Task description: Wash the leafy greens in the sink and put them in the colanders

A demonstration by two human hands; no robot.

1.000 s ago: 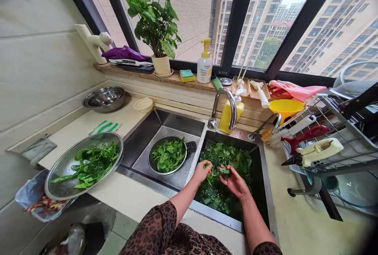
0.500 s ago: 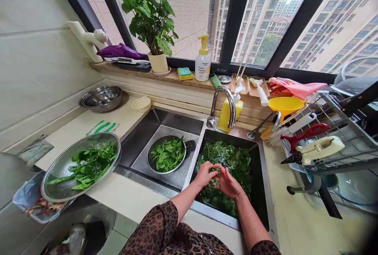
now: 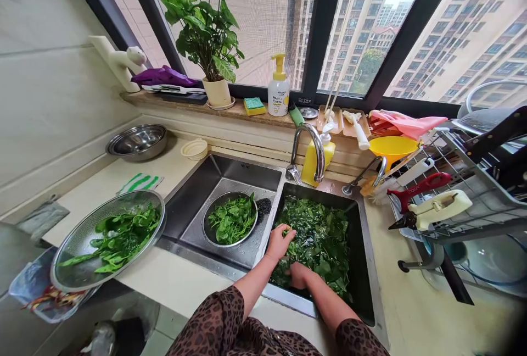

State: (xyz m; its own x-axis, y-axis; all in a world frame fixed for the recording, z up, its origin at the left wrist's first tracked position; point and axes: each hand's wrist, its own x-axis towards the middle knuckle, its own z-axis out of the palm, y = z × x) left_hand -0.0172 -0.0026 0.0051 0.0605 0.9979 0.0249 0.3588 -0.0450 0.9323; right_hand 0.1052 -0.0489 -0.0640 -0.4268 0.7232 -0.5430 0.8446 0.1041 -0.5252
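The right basin of the steel sink (image 3: pixel 364 268) is full of water and green leaves (image 3: pixel 325 235). My left hand (image 3: pixel 280 242) rests on the leaves at the basin's left side, fingers curled into them. My right hand (image 3: pixel 300 274) is low at the near edge of the basin, partly sunk among the leaves, so its fingers are hidden. In the left basin (image 3: pixel 193 202) stands a round steel bowl (image 3: pixel 207 232) holding more leaves. A mesh colander (image 3: pixel 82 235) with leaves sits on the counter at the left.
A curved tap (image 3: pixel 308 147) rises behind the sink, with a yellow bottle (image 3: pixel 319 161) beside it. A dish rack (image 3: pixel 465 191) with tools stands at the right. An empty steel bowl (image 3: pixel 138 142) is at the back left. A potted plant (image 3: pixel 206 32) and soap pump (image 3: pixel 279 89) stand on the sill.
My hands were together above the middle of the leaves; now they are apart. The right hand has dropped toward the near edge into the leaves, and the left stays at the basin's left side.
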